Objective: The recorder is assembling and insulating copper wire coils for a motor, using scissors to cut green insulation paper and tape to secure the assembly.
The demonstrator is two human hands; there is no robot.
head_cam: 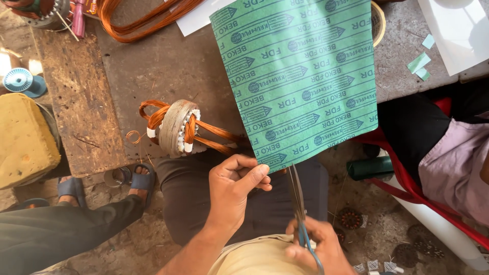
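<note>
— Holding the green printed sheet (300, 76) by its lower left corner, the left hand (235, 188) pinches it between thumb and fingers, wrist straight, forearm coming up from the bottom of the view.

— And the right hand (316, 249)?

— Clenched around the blue handles of the scissors (298, 203), low in the picture, just above the person's lap. The blades point up and meet the sheet's bottom edge right beside the left hand's fingertips.

— How much room around the sheet?

— Its left edge runs clear over the grey worktable (163, 66), with bare surface between it and the wound stator (175, 127), whose copper leads reach toward the left hand. The top of the sheet runs out of view. Its right edge hangs close to a seated person in a pink shirt (453, 158) on a red chair (407, 178); that side is tight.

— Below?

— The person's dark trousers and the rough floor. To the left, another person's sandalled foot (141, 181) stands by the wooden plank (76, 97), well apart from both hands.
</note>
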